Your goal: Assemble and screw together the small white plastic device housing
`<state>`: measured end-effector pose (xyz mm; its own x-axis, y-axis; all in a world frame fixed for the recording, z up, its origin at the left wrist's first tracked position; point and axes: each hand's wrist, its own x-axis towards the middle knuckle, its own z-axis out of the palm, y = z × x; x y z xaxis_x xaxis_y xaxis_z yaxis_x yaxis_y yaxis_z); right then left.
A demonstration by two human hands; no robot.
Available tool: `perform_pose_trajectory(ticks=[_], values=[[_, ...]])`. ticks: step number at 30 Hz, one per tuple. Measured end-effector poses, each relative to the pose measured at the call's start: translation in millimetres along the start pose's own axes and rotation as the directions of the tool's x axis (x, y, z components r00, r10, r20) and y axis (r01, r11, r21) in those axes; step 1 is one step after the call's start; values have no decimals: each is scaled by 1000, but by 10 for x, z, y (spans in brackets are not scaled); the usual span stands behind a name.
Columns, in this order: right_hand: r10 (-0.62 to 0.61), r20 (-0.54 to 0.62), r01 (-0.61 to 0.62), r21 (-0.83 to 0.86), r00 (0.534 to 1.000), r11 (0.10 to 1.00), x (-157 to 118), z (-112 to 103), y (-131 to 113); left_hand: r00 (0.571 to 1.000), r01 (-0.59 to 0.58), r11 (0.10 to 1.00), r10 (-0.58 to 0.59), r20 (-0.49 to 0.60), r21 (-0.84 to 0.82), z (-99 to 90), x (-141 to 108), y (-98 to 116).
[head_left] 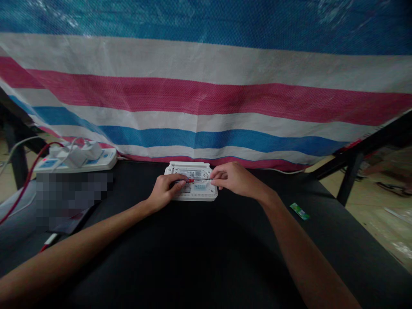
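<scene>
A white router (pixel 193 197) lies with its vented, labelled underside up near the far edge of the black table. Over it, a thin screwdriver (pixel 190 180) with a red and clear part is held roughly level. My left hand (pixel 164 191) is closed on its left end, thumb and fingers pinching near the red part. At the right end, my right hand (pixel 230 177) pinches the thin dark end between thumb and fingertips. Both hands are just above the router; I cannot tell whether the screwdriver touches it.
A white power strip (pixel 103 161) with plugs and a red cable (pixel 30 176) stands at the far left. A pixelated dark flat thing (pixel 71 214) lies before it. A small green packet (pixel 299 211) lies right. A striped sheet (pixel 199 94) hangs behind the table (pixel 180 257).
</scene>
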<state>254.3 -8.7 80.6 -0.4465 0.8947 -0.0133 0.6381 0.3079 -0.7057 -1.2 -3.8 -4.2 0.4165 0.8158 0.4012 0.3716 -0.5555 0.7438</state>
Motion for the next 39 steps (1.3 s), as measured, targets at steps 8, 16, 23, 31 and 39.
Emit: perform_pose_trajectory(ticks=[8,16,23,31,39], values=[[6,10,-6,-6,1000,1000,-22,-26,-46,1000,4,1000,-4,-10,-6,-1,0,24],[-14,8,14,12,1000,1000,-14,-18,-48,1000,9,1000,-9,-4,1,-6,4,34],[-10,-7,10,-12,1000,1000,-18,-16,-77,1000,4,1000,-4,-4,11,-6,2,22],[-11,2,11,-8,1000,1000,-21,-9,-95,1000,4,1000,-4,-5,21,1,3,4],[-29,12,29,5,1000,1000,-7,21,-47,1000,-5,1000,5,-12,12,3,3,5]])
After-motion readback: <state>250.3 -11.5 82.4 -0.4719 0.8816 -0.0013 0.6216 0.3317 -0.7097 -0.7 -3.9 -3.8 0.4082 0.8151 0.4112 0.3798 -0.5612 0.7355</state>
